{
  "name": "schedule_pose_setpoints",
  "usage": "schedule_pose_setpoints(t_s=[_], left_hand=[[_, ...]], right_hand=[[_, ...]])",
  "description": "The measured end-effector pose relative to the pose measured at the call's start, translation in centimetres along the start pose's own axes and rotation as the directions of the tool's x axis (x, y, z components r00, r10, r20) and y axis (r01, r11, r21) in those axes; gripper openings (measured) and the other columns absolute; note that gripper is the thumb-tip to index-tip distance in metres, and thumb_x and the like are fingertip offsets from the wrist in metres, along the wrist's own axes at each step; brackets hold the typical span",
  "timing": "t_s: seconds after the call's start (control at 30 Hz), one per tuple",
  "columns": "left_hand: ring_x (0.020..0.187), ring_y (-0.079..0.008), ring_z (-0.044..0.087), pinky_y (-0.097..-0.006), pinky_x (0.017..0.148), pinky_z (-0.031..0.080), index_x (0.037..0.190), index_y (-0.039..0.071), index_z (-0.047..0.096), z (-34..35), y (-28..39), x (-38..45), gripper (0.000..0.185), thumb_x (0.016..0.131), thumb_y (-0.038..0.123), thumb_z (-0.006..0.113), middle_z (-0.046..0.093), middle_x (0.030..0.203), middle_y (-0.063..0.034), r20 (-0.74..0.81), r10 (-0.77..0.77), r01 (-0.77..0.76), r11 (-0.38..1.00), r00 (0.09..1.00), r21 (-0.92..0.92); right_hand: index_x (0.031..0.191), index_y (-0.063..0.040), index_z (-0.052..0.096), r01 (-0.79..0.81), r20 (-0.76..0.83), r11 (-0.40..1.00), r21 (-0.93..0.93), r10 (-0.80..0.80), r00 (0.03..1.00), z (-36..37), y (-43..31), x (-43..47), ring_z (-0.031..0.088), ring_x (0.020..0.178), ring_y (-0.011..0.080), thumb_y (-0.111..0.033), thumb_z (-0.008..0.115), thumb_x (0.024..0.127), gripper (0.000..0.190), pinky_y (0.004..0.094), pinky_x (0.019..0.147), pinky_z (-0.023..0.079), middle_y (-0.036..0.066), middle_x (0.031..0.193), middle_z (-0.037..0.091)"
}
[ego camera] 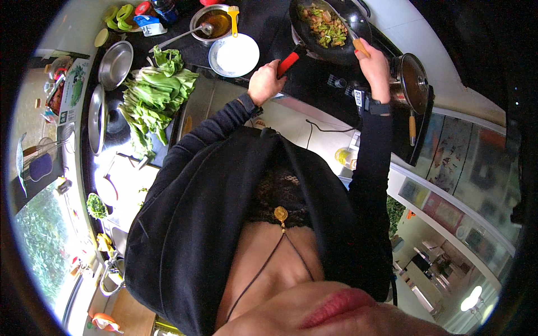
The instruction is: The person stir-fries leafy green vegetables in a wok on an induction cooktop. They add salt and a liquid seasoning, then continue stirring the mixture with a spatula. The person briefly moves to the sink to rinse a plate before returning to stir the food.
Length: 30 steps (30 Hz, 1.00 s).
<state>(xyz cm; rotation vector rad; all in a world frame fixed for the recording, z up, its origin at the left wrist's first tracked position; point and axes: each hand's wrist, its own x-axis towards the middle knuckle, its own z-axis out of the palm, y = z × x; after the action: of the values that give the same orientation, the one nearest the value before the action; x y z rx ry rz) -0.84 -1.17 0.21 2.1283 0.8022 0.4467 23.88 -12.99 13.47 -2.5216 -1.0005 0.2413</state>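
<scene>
My left hand (265, 82) is closed around the red handle (288, 64) of a black wok (351, 53). In my right hand (373, 69) is the wooden handle of a metal spatula (345, 26), whose far end reaches into the wok. Chopped green vegetables with pinkish pieces (325, 25) lie in the wok, which rests over a stove burner. A white plate with a patterned rim (233, 55) is to the left of my left hand. Behind that plate, a metal bowl (201, 21) holds brown liquid, a ladle and a yellow-handled brush (233, 21).
Leafy greens (157, 94) lie on the left counter beside a steel bowl (115, 65) and a metal lid (97, 119). A lidded pot (410, 84) stands right of my right wrist. A seasoning bag (150, 26) and green-handled containers (125, 17) are at the back left.
</scene>
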Motion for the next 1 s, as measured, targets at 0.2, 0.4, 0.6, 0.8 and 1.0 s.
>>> schedule_pose_setpoints(t_s=[0.2,0.4,0.6,0.8,1.0], left_hand=[[0.084,-0.039,0.065,-0.0457,0.073,0.053,0.113,0.0,0.057,0.1,-0.4,0.2,0.045,0.075,0.02,0.071,0.065,0.093,-0.024,0.029,0.024,-0.025,1.0,0.999,0.011],[0.085,-0.0382,0.065,-0.045,0.074,0.053,0.112,-0.001,0.057,0.3,-0.5,0.3,0.045,0.075,0.021,0.072,0.065,0.093,-0.0242,0.031,0.017,-0.018,1.0,0.999,0.014],[0.085,-0.0376,0.065,-0.0444,0.074,0.053,0.113,-0.001,0.057,0.5,-0.7,0.5,0.046,0.075,0.021,0.072,0.066,0.092,-0.0233,0.031,0.021,-0.021,0.999,0.999,0.025],[0.085,-0.039,0.065,-0.0436,0.074,0.053,0.116,0.001,0.058,0.5,-0.6,0.3,0.047,0.074,0.018,0.071,0.066,0.092,-0.024,-0.006,0.005,-0.005,1.0,1.0,0.001],[0.086,-0.0394,0.065,-0.0434,0.074,0.053,0.117,-0.001,0.057,0.1,-0.2,0.1,0.049,0.073,0.017,0.072,0.065,0.092,-0.0247,-0.012,0.013,-0.013,1.0,1.0,-0.011]], right_hand=[[0.13,-0.042,0.052,0.051,0.065,0.945,-0.324,-0.031,0.997,-0.6,2.1,0.2,0.063,0.096,0.0363,-0.026,0.061,0.086,0.047,0.0459,0.077,0.051,0.015,0.107,0.066],[0.125,-0.042,0.056,0.011,-0.013,0.876,-0.482,-0.019,1.0,-5.7,3.6,-4.8,0.064,0.09,0.0349,-0.022,0.059,0.085,0.045,0.0447,0.073,0.051,0.015,0.097,0.066],[0.125,-0.035,0.059,-0.073,0.049,0.907,-0.415,0.102,0.994,-9.6,4.4,-9.9,0.063,0.093,0.0367,-0.02,0.061,0.083,0.044,0.0445,0.079,0.05,0.017,0.103,0.065],[0.124,-0.038,0.059,-0.094,0.011,0.947,-0.308,0.102,0.995,-1.2,2.8,-8.1,0.064,0.091,0.0374,-0.026,0.06,0.086,0.04,0.0452,0.077,0.05,0.018,0.1,0.066],[0.124,-0.034,0.06,-0.145,-0.091,0.974,-0.175,0.13,0.987,1.1,1.6,-3.7,0.063,0.092,0.038,-0.029,0.061,0.085,0.039,0.0448,0.077,0.05,0.017,0.101,0.067]])
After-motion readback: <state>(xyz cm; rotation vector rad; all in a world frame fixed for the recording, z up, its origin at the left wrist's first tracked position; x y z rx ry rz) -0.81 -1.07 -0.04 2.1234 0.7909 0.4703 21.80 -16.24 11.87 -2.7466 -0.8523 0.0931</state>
